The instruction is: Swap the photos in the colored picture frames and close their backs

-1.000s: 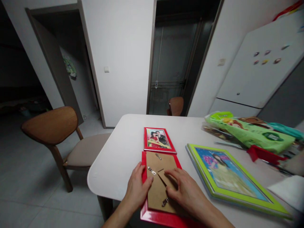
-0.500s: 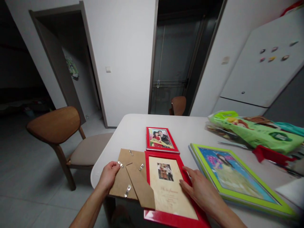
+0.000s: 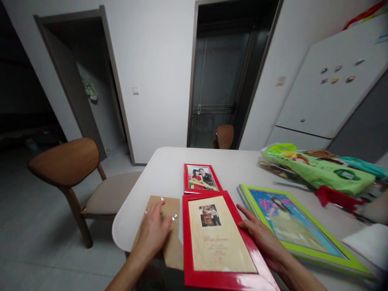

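A red picture frame with a cream insert sheet lies face up in front of me, and its left side overlaps a brown backing board. My right hand grips the frame's right edge, its thumb side at the red border. On the board rests my left hand, fingers and thumb apart, close to small metal clips; it covers much of the board. Beyond them a smaller red frame holds a picture of a couple.
To the right lies a lime-green frame with a picture of a figure in a gown. Behind it are a green plastic bag, a red object and white cloth or paper. A wooden chair stands left of the white table.
The large red frame has come up over the board, which earlier overlapped it. My left hand has moved from the board's left edge onto its middle. The view has turned slightly right.
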Available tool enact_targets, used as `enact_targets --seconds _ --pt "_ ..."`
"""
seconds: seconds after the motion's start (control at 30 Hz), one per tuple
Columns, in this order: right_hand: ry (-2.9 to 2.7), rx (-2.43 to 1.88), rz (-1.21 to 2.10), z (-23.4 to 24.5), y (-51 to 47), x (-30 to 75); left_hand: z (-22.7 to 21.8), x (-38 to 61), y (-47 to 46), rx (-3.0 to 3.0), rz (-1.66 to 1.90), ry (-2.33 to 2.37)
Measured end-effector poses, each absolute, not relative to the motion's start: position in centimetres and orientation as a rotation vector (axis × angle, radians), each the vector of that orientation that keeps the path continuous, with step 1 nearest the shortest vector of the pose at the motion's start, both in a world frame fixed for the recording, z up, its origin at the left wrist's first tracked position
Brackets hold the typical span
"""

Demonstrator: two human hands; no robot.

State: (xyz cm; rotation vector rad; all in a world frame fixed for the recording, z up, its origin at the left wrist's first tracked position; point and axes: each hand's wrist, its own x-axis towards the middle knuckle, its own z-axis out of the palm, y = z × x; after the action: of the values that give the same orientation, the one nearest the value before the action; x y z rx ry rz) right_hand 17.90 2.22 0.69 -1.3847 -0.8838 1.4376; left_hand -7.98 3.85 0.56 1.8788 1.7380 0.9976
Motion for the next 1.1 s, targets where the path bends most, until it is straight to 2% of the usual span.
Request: enact_targets --seconds 0.13,0.27,0.5,0.63,0.8,0.93,1.1 --pt "-0.763 -1.187 1.529 2.4 1.5 17.1 1.9 -0.4 0.6 1.907 0.880 1.222" --pt "-0.881 -1.208 1.413 3.4 1.5 16.5 3.4 3.9 -0.6 1.904 0.802 1.135" --pt "-1.129 -1.451 1.162 1.9 2.8 17.6 5.8 -0.1 1.3 1.589 1.058 1.081" --pt "-1.449 -1.785 0.786 -0.3 3.6 19.1 4.1 -5.0 2.7 1.227 1.247 1.098" --pt "-1.739 -1.989 0.292 -2.2 4.1 19.8 -0.1 -8.1 3.3 1.149 1.171 1.200" --pt "-1.898 -2.069 0.138 -2.8 4.1 19.4 -2.3 -8.2 3.5 1.217 1.150 1.252" --pt "-1.956 -2.056 0.073 -2.8 4.0 19.3 -2.8 -8.6 3.5 1.378 1.141 1.383"
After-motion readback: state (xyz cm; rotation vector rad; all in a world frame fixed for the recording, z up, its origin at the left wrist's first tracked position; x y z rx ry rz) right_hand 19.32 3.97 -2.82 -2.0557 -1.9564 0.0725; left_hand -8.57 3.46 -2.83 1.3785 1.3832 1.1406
